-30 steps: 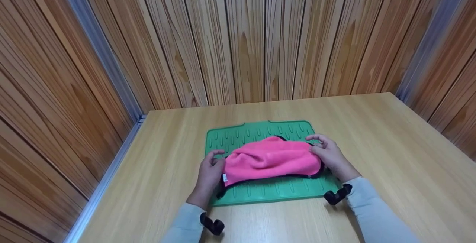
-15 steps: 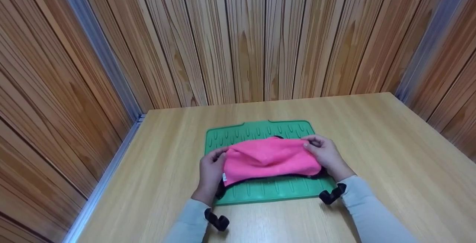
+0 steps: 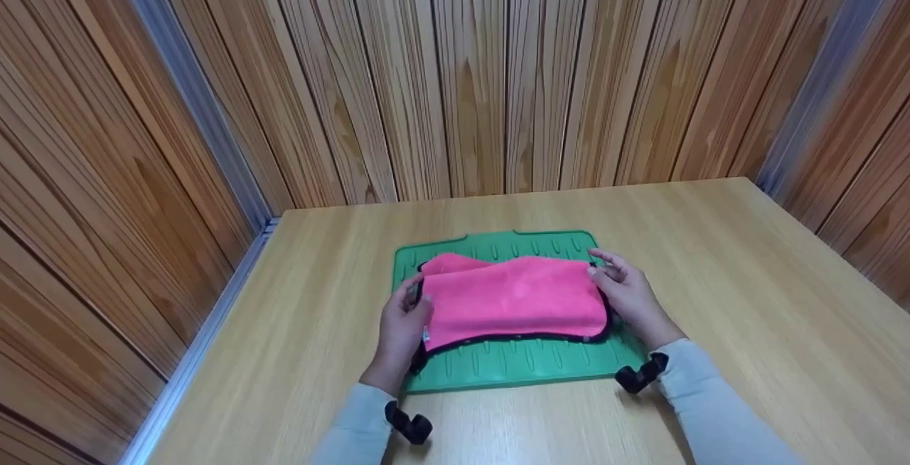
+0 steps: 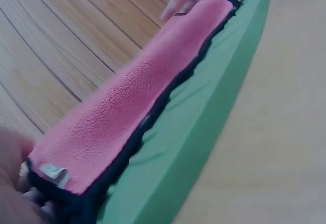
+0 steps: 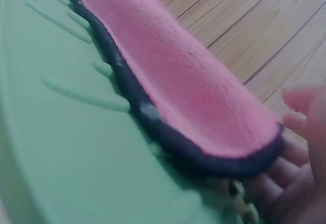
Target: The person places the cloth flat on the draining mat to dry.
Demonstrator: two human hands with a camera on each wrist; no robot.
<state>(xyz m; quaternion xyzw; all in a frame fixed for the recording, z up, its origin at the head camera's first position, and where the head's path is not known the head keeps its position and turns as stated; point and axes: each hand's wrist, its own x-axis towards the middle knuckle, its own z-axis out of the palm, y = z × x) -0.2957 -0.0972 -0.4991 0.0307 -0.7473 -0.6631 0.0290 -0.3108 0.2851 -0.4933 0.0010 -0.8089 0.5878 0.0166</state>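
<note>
A pink cloth (image 3: pixel 519 298) with dark edging lies across the green ribbed mat (image 3: pixel 508 374), its upper side lifted and a fold showing behind at the back left. The left hand (image 3: pixel 399 330) pinches its left end; in the left wrist view a small white tag (image 4: pixel 55 173) shows near that hand's blurred fingers. At the opposite end the right hand (image 3: pixel 635 300) pinches the upper right corner between thumb and fingers, with the index finger extended. In the right wrist view, fingers of the right hand (image 5: pixel 300 168) lie behind the dark rim.
The mat rests on a light wooden table (image 3: pixel 320 273). Wood-plank walls (image 3: pixel 469 81) stand behind and at both sides, with metal strips (image 3: pixel 206 95) at the corners. A black band with a knob (image 3: pixel 409 424) is worn on each wrist.
The cloth's front face has become smoother and more upright, and a pink fold now shows behind at the back left. The right hand has shifted slightly right, its index finger raised.
</note>
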